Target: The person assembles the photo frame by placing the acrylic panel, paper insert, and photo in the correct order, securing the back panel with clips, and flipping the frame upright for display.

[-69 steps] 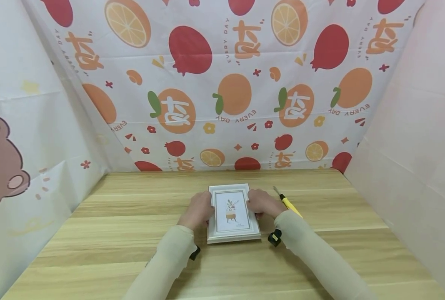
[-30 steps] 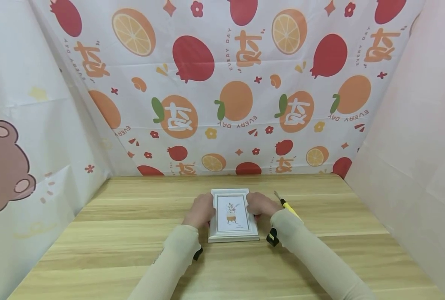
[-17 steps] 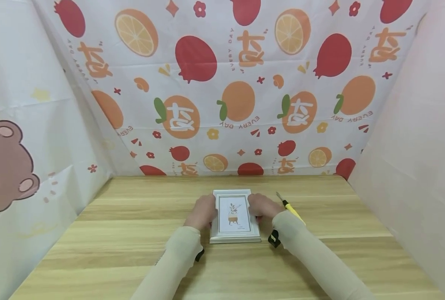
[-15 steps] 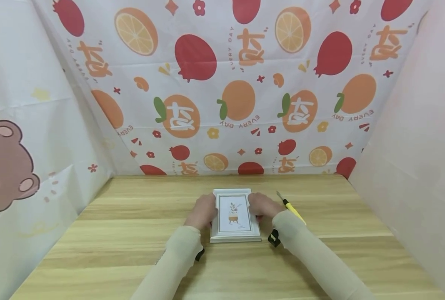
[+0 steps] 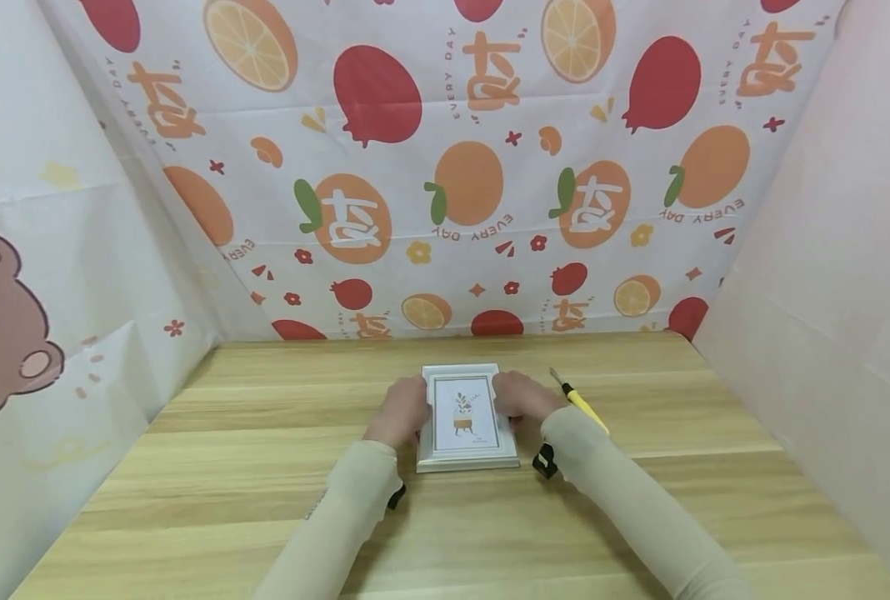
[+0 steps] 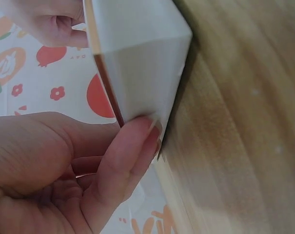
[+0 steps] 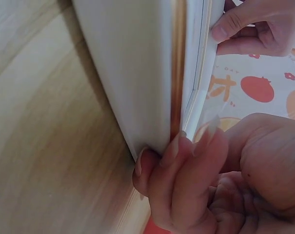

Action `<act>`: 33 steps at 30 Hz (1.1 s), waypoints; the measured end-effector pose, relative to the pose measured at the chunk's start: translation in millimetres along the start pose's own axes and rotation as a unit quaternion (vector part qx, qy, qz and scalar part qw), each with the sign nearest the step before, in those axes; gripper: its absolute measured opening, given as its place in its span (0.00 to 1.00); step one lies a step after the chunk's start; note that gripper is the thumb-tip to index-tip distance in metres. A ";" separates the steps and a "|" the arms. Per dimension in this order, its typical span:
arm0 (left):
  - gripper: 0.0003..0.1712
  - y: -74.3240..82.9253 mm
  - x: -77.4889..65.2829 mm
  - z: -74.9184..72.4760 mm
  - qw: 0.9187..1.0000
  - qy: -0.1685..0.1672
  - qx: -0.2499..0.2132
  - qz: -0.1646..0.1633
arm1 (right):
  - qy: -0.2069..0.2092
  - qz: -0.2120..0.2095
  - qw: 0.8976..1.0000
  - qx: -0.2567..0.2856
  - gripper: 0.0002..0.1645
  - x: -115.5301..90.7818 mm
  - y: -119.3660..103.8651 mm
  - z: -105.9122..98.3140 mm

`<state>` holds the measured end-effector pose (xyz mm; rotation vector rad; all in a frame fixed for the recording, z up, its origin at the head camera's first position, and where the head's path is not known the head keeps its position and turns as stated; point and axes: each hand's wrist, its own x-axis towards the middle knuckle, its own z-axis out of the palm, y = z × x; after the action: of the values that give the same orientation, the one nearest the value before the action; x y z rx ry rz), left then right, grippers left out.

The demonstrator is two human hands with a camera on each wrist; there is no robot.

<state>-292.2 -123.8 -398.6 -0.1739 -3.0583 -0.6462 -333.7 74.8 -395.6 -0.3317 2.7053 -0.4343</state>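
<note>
A white picture frame [image 5: 469,461] lies face up on the wooden table, with a small plant print behind its pane. My left hand [image 5: 400,410] grips its left side; in the left wrist view, the fingers [image 6: 130,156] press against the pale side wall of the frame [image 6: 142,78]. On the opposite side my right hand [image 5: 526,396] holds the right edge. The right wrist view shows its curled fingertips [image 7: 174,156] against the side of the frame [image 7: 132,73], close to the tabletop. The underside of the frame is hidden.
A screwdriver [image 5: 582,407] with a yellow and black handle lies on the table [image 5: 227,483] just right of my right hand. A fruit-print cloth [image 5: 415,192] hangs behind the table, and pale sheets [image 5: 812,250] stand at both sides.
The head view has shifted a little, so the whole scene sits slightly higher. Both hands keep their hold on the picture frame, which shows no clear movement on the table.
</note>
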 end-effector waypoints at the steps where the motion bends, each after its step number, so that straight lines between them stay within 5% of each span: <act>1: 0.05 0.0 -0.1 -0.4 1.000 -0.004 -0.003 -0.004 | -0.001 0.000 1.000 0.000 0.05 0.1 -0.5 -0.2; 33: 0.06 -6.8 -0.9 1.6 0.999 -0.022 -0.044 -0.010 | 0.028 0.004 1.000 -0.012 0.06 8.1 10.9 5.5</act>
<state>-292.0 -129.4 -402.8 -0.1601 -3.0790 -0.7888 -340.6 81.2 -406.8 -0.3198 2.7669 -0.4148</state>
